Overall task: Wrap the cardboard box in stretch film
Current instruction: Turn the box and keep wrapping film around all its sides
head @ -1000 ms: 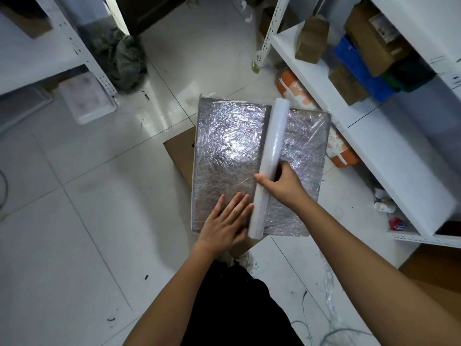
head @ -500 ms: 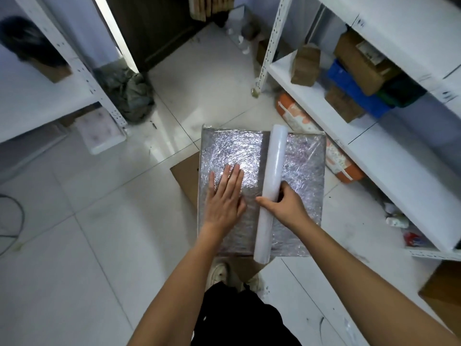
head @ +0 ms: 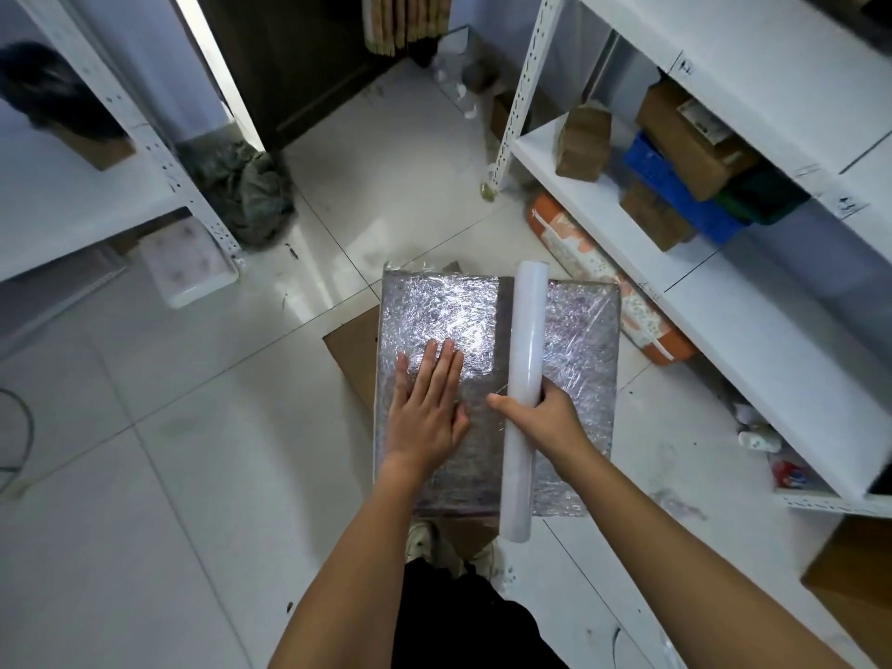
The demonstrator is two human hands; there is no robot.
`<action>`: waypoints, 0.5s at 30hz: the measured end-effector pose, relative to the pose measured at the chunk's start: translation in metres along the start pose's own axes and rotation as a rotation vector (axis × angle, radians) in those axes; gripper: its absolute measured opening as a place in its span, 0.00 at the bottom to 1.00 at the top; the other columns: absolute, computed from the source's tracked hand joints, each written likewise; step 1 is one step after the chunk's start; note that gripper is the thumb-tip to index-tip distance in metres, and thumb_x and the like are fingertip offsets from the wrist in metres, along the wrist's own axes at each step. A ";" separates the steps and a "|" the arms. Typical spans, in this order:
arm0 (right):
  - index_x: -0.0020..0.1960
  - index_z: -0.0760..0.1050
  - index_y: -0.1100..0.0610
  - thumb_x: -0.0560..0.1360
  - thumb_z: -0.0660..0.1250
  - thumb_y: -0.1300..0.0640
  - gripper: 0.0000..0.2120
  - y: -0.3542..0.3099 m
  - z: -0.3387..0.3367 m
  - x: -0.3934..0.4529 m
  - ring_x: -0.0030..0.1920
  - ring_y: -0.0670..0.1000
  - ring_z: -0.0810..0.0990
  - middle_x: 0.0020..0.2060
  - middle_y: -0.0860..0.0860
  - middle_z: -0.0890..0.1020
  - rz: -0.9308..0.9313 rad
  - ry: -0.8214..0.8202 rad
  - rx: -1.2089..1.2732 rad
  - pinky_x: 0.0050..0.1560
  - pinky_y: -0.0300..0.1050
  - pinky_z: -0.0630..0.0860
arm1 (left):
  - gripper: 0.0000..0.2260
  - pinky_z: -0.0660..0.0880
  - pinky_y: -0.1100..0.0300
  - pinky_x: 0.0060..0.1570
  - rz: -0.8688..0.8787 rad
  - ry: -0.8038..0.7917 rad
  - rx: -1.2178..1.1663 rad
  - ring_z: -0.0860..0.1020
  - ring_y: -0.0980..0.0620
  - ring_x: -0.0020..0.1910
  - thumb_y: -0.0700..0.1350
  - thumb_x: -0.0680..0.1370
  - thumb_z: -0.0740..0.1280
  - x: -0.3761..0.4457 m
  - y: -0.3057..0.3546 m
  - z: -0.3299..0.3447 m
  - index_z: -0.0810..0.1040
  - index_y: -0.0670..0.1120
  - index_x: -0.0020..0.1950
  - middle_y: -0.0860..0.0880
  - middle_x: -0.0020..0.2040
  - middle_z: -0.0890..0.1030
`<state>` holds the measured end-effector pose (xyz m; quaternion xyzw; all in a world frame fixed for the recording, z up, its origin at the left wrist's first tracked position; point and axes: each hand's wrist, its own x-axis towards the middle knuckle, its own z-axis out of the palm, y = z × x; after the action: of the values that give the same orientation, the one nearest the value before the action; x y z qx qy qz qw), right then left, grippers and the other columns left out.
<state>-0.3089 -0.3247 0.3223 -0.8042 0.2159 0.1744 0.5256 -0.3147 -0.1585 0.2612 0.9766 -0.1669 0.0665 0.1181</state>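
The cardboard box (head: 577,340) lies flat in front of me, its top covered in shiny, crinkled stretch film. A long white roll of stretch film (head: 526,359) lies lengthwise across the box top, right of the middle, its near end past the box's front edge. My right hand (head: 545,415) grips the roll around its middle. My left hand (head: 427,403) presses flat on the film on the box's left half, fingers together and pointing away from me.
A second brown carton (head: 350,354) sticks out under the box at the left. White shelving (head: 724,301) with boxes and a blue crate runs along the right, an orange sack (head: 603,277) beneath it. Another white shelf (head: 96,200) stands left. My shoes (head: 420,543) are just below the box.
My left hand slid from the box's near edge away from me to the middle of the left half. My right hand and the roll stayed in place on the box.
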 end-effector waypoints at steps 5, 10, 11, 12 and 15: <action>0.50 0.75 0.56 0.66 0.77 0.54 0.16 0.011 -0.006 -0.004 0.43 0.49 0.81 0.41 0.50 0.82 -0.063 0.001 -0.007 0.42 0.43 0.77 | 0.28 0.50 0.40 0.73 -0.014 0.007 -0.004 0.57 0.44 0.75 0.50 0.76 0.55 -0.007 0.001 0.002 0.58 0.41 0.75 0.44 0.75 0.60; 0.56 0.70 0.56 0.66 0.76 0.48 0.25 0.013 -0.008 0.000 0.45 0.48 0.78 0.44 0.47 0.78 -0.048 0.132 -0.045 0.45 0.46 0.76 | 0.29 0.51 0.41 0.72 -0.027 -0.042 0.007 0.59 0.44 0.75 0.50 0.76 0.55 -0.005 0.003 -0.001 0.57 0.42 0.75 0.45 0.75 0.60; 0.56 0.68 0.54 0.68 0.74 0.47 0.23 0.013 -0.007 0.000 0.43 0.46 0.76 0.43 0.45 0.76 -0.047 0.136 -0.048 0.44 0.45 0.74 | 0.28 0.52 0.41 0.72 -0.026 -0.050 0.009 0.60 0.43 0.74 0.50 0.76 0.55 -0.004 0.002 -0.003 0.58 0.42 0.75 0.45 0.75 0.61; 0.56 0.66 0.53 0.70 0.72 0.46 0.22 0.013 -0.006 0.000 0.43 0.45 0.76 0.43 0.44 0.75 -0.043 0.132 -0.045 0.42 0.43 0.73 | 0.28 0.53 0.41 0.71 -0.025 -0.053 0.011 0.61 0.43 0.74 0.50 0.77 0.55 -0.003 0.001 -0.005 0.60 0.42 0.75 0.45 0.75 0.61; 0.57 0.64 0.52 0.76 0.64 0.45 0.16 0.017 -0.005 -0.002 0.42 0.46 0.76 0.44 0.48 0.75 -0.009 0.116 0.001 0.41 0.46 0.74 | 0.27 0.54 0.43 0.71 -0.026 -0.040 -0.008 0.61 0.46 0.74 0.53 0.78 0.55 -0.001 0.001 -0.013 0.64 0.42 0.74 0.46 0.75 0.63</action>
<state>-0.3188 -0.3352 0.3124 -0.8136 0.2424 0.1250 0.5136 -0.3168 -0.1557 0.2739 0.9794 -0.1566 0.0447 0.1197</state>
